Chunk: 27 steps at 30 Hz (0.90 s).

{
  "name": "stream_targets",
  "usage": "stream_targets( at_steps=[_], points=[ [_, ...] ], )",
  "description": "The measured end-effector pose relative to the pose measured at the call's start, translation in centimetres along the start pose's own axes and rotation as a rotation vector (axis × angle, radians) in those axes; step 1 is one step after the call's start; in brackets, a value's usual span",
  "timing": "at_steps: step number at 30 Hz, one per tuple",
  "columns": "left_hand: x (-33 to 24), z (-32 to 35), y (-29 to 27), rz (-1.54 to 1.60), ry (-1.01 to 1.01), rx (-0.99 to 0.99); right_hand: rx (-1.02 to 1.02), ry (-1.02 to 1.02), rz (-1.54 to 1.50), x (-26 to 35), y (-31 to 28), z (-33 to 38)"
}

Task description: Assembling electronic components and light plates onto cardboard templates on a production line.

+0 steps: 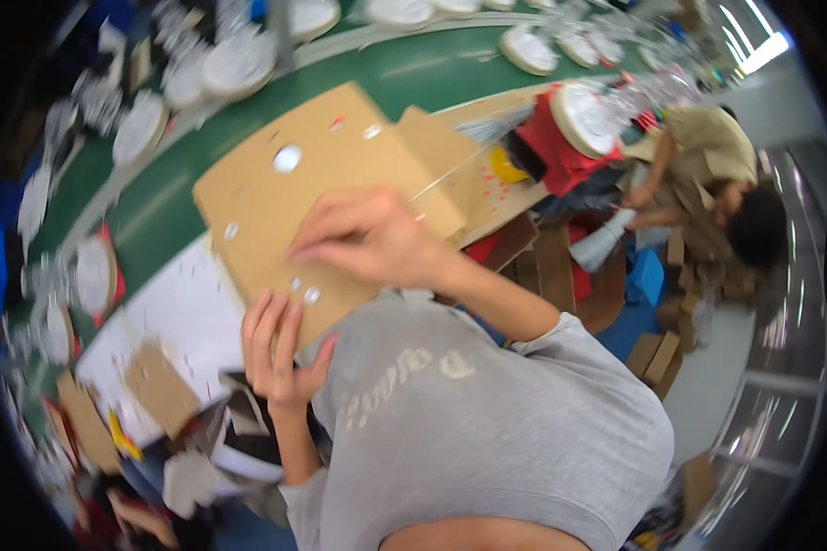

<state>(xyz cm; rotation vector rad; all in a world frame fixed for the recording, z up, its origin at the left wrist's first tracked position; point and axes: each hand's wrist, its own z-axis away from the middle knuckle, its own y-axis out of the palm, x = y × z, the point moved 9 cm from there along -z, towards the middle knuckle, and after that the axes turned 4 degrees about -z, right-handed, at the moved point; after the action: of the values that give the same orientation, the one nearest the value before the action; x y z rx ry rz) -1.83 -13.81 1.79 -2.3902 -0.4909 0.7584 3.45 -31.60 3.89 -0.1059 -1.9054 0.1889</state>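
Note:
A brown cardboard sheet point(322, 138) lies slanted in front of me, with a round hole and several small white spots on it. My left hand point(280, 354) rests at its near corner, fingers stretched out and apart, thumb off to the side. Above the sheet's middle is my right hand point(368, 239), slightly blurred, its thumb and fingers pinched together. Whatever the pinch holds is too small or hidden to make out. A thin, shiny rod-like line point(446, 173) shows just beyond the right hand; whether it is held, I cannot tell.
Beyond the sheet runs a green conveyor belt point(377, 69), bordered by white round parts point(239, 64) with clear plastic tops. On the left are white paper point(179, 312), a cardboard piece point(161, 387) and a yellow-handled tool point(122, 436). A yellow tape roll point(507, 165) and a bent-over co-worker point(708, 174) are right.

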Motion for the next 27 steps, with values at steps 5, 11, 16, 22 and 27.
stream_targets(
  at_steps=[5, 11, 16, 22, 27],
  points=[
    [0.9, 1.4, -0.2, -0.005, -0.017, -0.064, 0.135, 0.066, 0.057, 0.5, 1.3, -0.1],
    [1.0, 2.6, -0.3, -0.003, 0.033, -0.129, 0.37, -0.186, 0.458, 2.5, 3.5, 0.9],
    [0.9, 2.6, -0.3, -0.046, 0.078, -0.103, 0.463, -0.279, 0.662, 3.5, 4.7, 1.4],
    [0.3, 1.8, 0.7, -0.021, 0.072, -0.111, 0.524, -0.309, 0.652, 3.4, 3.4, 1.6],
    [0.4, 1.7, 0.8, -0.021, 0.093, -0.09, 0.54, -0.327, 0.686, 3.9, 3.3, 2.2]
  ],
)
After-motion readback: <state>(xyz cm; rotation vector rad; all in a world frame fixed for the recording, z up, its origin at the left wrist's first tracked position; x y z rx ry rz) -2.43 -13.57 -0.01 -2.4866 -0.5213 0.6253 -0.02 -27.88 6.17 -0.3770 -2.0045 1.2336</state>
